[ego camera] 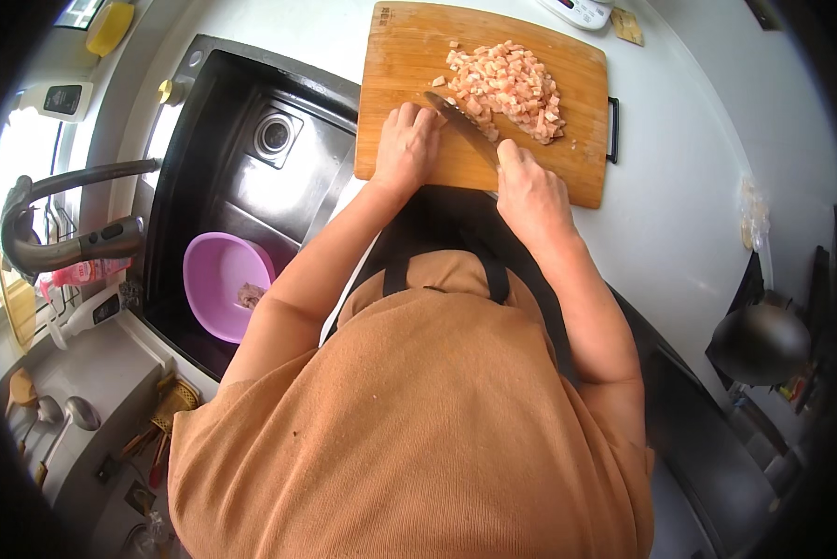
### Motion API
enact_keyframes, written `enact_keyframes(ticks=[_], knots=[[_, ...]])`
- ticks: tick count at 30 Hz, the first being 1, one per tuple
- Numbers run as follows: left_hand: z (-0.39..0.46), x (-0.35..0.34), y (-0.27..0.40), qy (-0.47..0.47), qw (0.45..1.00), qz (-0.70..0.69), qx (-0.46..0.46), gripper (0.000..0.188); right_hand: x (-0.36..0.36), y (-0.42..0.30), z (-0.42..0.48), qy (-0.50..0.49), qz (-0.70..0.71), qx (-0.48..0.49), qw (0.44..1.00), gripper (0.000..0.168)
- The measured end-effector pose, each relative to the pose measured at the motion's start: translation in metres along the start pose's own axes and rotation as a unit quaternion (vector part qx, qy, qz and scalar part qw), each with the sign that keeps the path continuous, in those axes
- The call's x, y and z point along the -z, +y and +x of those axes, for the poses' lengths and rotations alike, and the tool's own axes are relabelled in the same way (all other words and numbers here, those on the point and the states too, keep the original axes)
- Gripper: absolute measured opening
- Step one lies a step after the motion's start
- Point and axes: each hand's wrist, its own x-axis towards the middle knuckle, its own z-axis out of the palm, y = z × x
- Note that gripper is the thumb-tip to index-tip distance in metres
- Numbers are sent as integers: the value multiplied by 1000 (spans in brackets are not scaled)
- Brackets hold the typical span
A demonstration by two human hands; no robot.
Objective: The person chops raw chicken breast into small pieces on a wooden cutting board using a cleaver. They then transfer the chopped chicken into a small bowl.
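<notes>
A wooden cutting board (579, 168) lies on the white counter, with a heap of diced pale pink meat (506, 84) on its upper right part. My right hand (530, 185) grips the handle of a kitchen knife (464, 126). Its blade points up and left, between my left hand and the heap. My left hand (408, 147) rests at the board's left side with curled fingers, close to the blade; a small pink piece shows by its fingertips, and whether the fingers grip it is hidden.
Left of the board is a black sink (251, 199) with a purple plastic basin (212, 286) holding a greyish lump. A faucet (76, 248) reaches in from the left. A white kitchen scale (579, 10) stands beyond the board, and a dark round pan (761, 342) at far right.
</notes>
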Motion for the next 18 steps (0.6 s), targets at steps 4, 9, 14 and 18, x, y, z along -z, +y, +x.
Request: enact_keyframes(ticks=[4,9,14,18], knots=[[3,5,4,-9,1000,-3,1,22,2,1,1,-8,-22,12,1000,19],[4,8,3,-20,1000,-15,-11,17,4,2,3,-28,-24,0,999,11],[5,12,5,-29,999,-8,-41,19,1,-3,13,-39,-22,0,999,9],[5,11,5,-23,999,-2,-35,19,-8,-12,29,-34,-18,3,999,9]])
